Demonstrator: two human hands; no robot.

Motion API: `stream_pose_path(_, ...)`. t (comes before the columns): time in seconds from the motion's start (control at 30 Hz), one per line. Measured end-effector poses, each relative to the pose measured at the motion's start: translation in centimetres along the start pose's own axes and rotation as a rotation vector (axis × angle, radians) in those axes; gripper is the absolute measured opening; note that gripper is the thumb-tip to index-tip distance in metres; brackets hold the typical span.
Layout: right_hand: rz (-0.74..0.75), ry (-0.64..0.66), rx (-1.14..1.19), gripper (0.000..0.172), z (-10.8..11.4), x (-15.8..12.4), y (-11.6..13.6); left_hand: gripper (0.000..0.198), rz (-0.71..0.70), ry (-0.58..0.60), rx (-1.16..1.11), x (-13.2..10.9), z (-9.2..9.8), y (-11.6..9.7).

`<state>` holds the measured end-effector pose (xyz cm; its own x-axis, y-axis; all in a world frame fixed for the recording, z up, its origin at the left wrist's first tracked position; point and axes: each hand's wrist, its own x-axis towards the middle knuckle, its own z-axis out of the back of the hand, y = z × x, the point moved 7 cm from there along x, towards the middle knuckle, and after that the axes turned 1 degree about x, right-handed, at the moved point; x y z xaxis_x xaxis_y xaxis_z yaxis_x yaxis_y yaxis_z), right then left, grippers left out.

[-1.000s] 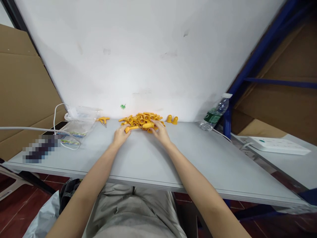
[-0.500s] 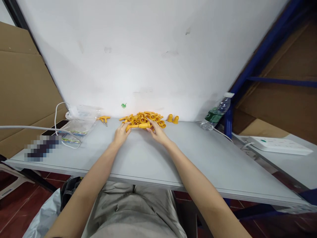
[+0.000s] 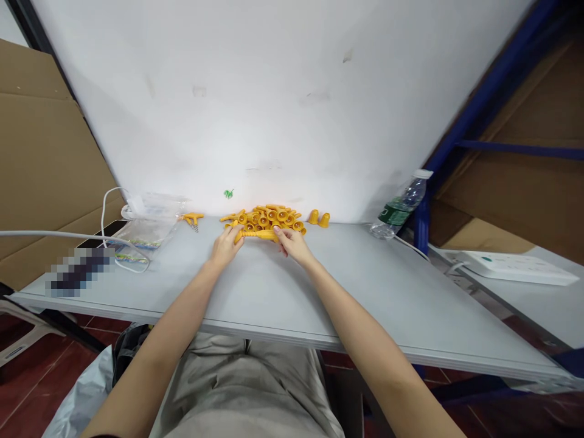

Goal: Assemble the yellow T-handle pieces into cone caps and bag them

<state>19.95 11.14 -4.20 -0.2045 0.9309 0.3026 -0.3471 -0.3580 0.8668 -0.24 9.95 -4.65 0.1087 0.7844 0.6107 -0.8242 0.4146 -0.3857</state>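
A long yellow plastic piece with a ribbed shaft point(image 3: 250, 233) lies crosswise between my hands, just above the table. My left hand point(image 3: 225, 244) is closed around its left end, where a thicker crosswise part shows at the fingertips. On the right, the thumb and fingers of my right hand point(image 3: 292, 243) pinch its smoother, wider end. Right behind it sits a heap of yellow plastic parts point(image 3: 272, 215), several of them cup-shaped with round openings toward me. My fingers cover both ends of the held piece.
Two yellow caps point(image 3: 324, 220) stand right of the heap. Orange T-handles with metal spirals point(image 3: 193, 219) lie left, beside clear plastic bags point(image 3: 141, 234) and a white cable point(image 3: 104, 210). A plastic bottle point(image 3: 396, 207) leans at the right; a power strip point(image 3: 520, 267) lies beyond.
My right fingers, spread near the heap before, have come down and closed on the right end of the yellow piece. My left hand keeps its hold, shifted very slightly right.
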Motion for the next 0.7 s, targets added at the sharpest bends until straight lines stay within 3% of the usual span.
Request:
stream_pose_path(0.23,-0.087,0.249,0.195,0.057,-0.5,-0.7,0.9,0.033,0.032,-0.014,-0.037,0.0,-0.2,0.4)
stream_pose_path(0.47,-0.160,0.166,0.281,0.062,-0.8,-0.8,0.4,0.034,0.011,-0.013,-0.008,0.0,0.3,-0.4)
stream_pose_path(0.7,-0.277,0.165,0.270,0.067,-0.6,-0.8,-0.4,0.032,0.036,-0.073,-0.063,0.0,0.7,-0.4)
